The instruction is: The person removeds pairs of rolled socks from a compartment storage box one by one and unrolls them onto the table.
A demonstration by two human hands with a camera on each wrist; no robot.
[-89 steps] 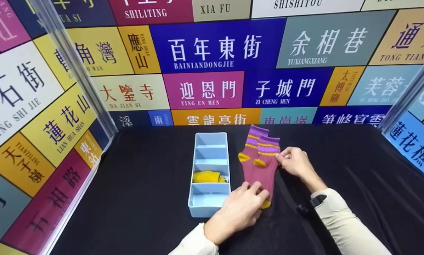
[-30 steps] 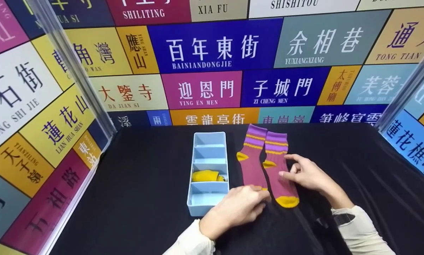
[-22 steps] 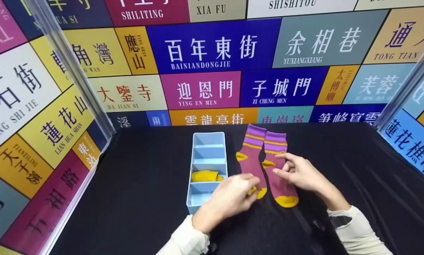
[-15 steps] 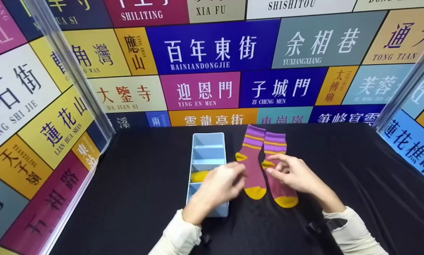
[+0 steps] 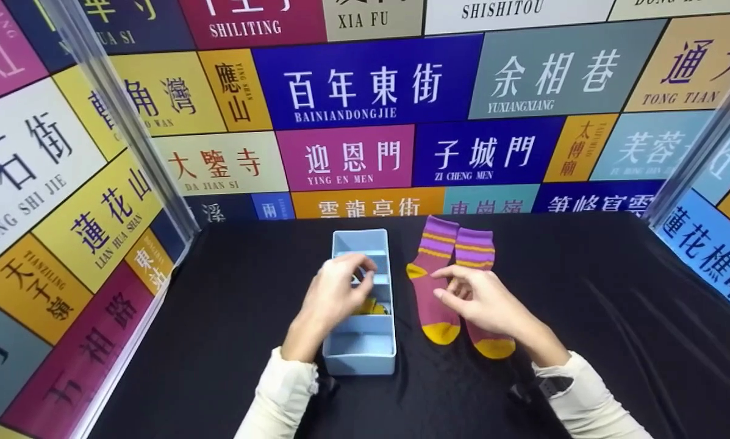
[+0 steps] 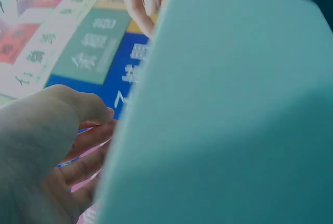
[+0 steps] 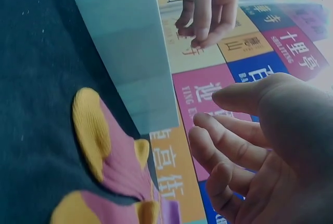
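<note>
Fingers (image 5: 357, 266) of left hand (image 5: 334, 296) loosely curled over blue organizer (image 5: 361, 350); right hand (image 5: 480, 299) relaxed, apart, above purple socks (image 5: 438, 292).

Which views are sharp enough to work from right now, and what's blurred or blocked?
Head view: evenly lit, sharp; socks and divider box clear, left hand slightly motion-blurred. Left wrist view: mostly blocked by the out-of-focus box wall. Right wrist view: right hand soft, socks recognisable, washed-out glare at top right.
</note>
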